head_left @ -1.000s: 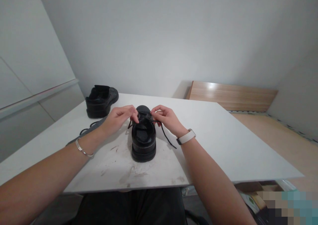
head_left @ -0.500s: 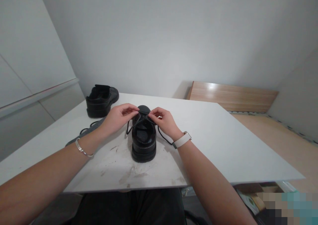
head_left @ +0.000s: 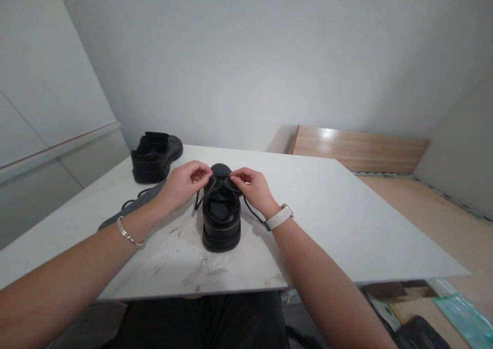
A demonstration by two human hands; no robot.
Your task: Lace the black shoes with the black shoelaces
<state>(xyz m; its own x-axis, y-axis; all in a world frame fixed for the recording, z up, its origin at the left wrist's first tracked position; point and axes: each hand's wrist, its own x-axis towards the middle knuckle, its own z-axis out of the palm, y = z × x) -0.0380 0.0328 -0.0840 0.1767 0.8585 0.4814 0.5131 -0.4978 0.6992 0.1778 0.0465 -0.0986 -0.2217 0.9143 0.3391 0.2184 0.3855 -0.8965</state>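
Note:
A black shoe [head_left: 221, 231] stands on the white table with its heel toward me and its toe pointing away. My left hand [head_left: 187, 183] pinches the black shoelace at the left side of the lacing. On the right side, my right hand [head_left: 254, 187] has its fingertips closed on the lace too. One loose lace end [head_left: 199, 201] hangs on the left of the shoe, and another [head_left: 252, 213] runs down on the right toward my watch. The thin lace between my fingertips is partly hidden.
Another black shoe [head_left: 154, 156] sits at the table's back left. A grey insole-like piece [head_left: 133, 205] with black cord lies partly behind my left forearm. Brown smudges mark the white table [head_left: 335, 225]. A wooden headboard [head_left: 358, 146] stands at the right.
My fingertips have drawn slightly apart at the lacing, the left hand shifting a little left. The view has shifted slightly.

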